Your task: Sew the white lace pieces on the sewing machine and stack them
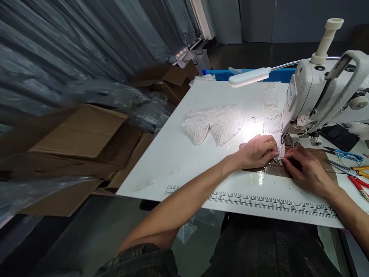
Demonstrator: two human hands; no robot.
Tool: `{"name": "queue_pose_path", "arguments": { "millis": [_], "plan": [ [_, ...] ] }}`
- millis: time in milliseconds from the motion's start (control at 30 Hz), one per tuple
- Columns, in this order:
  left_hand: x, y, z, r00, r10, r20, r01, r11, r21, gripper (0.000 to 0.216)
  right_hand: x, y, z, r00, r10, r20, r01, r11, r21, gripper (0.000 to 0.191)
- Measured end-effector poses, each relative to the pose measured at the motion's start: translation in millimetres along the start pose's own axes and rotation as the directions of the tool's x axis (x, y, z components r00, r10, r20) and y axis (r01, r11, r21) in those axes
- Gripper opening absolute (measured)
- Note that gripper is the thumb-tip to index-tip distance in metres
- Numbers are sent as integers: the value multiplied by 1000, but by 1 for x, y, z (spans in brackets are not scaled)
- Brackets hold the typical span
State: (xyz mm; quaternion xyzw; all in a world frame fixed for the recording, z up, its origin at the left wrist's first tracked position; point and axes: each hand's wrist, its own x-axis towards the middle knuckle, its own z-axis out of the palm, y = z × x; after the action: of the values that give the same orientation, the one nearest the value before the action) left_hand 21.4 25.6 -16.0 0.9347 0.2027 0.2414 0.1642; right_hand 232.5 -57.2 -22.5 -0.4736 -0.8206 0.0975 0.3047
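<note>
A white sewing machine (pixel 319 92) stands at the right of a white table (pixel 173 154). A strip of white lace (pixel 279 151) runs under its needle. My left hand (pixel 256 151) lies on the lace just left of the needle, its fingers curled and pressing the lace down. My right hand (pixel 307 169) sits just in front of the needle, with its fingers pinched on the near end of the lace. Both hands rest over a brown taped patch (pixel 323 156) on the table.
A pile of white lace pieces (pixel 215 124) lies at mid-table under a gooseneck lamp (pixel 249 76). Scissors and snips (pixel 350 163) lie at the right edge. A printed ruler (pixel 259 200) runs along the near edge. Cardboard boxes (pixel 77 138) and plastic sheeting fill the left.
</note>
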Motion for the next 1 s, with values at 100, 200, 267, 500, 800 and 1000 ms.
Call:
{"name": "queue_pose_path", "arguments": {
  "millis": [100, 200, 267, 500, 800, 1000],
  "plan": [
    [0, -3, 0, 986, 154, -60, -153, 988, 25, 26, 2, -2, 0, 999, 24, -21, -24, 999, 28, 15],
    [0, -5, 2, 964, 246, -102, -245, 969, 27, 23, 2, -2, -2, 995, 57, -77, -54, 998, 45, 13],
    [0, -5, 3, 965, 216, -151, -221, 975, -14, 23, 0, -1, -2, 994, 58, -88, -58, 998, -2, 18],
    [-1, -4, 2, 969, 184, -164, -194, 980, -49, 19, -5, 4, 0, 991, -125, 41, 130, 976, -174, 32],
    [0, -7, 12, 949, 298, -103, -291, 954, 75, 21, -8, 1, -7, 985, -104, 141, 116, 990, -79, 31],
    [0, -3, 11, 923, 359, -137, -329, 923, 201, 21, -2, 0, -17, 978, -46, 203, 47, 999, 0, 28]
  ]
}}
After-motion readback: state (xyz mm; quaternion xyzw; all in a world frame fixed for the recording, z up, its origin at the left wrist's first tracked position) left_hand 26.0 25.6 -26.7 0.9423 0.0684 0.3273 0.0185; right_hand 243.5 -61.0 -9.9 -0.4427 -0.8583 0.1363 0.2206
